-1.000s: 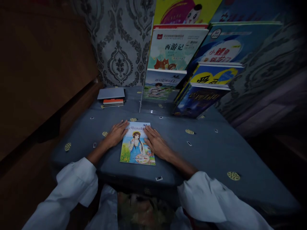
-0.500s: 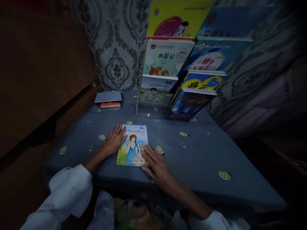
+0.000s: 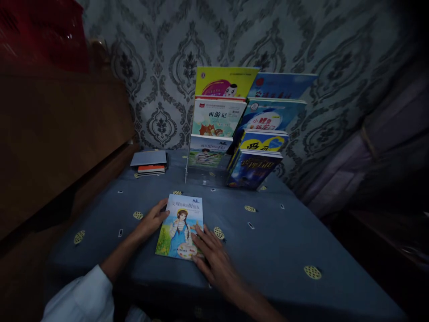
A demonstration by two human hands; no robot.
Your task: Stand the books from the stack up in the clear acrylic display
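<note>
A thin picture-covered book [image 3: 179, 232] is in front of me near the table's front edge, its cover showing a girl in a blue dress with a palette. At its left edge is my left hand [image 3: 152, 221], thumb on the cover and the other fingers partly hidden at the edge, holding it. My right hand [image 3: 216, 259] rests over the lower right corner with fingers stretched out and slightly apart. Whether the book is lifted off the cloth, I cannot tell.
A clear stand [image 3: 205, 176] at the back holds several upright books, including a dark blue one [image 3: 253, 170]. A small stack of books [image 3: 149, 161] lies at the back left. Pineapple-patterned cloth [image 3: 268, 250] covers the table. A brown wooden panel [image 3: 60, 129] borders the left.
The view has tilted up, so the table sits lower in the picture. My left hand's fingers have moved from lying beside the book to its edge; the right hand stays at the corner.
</note>
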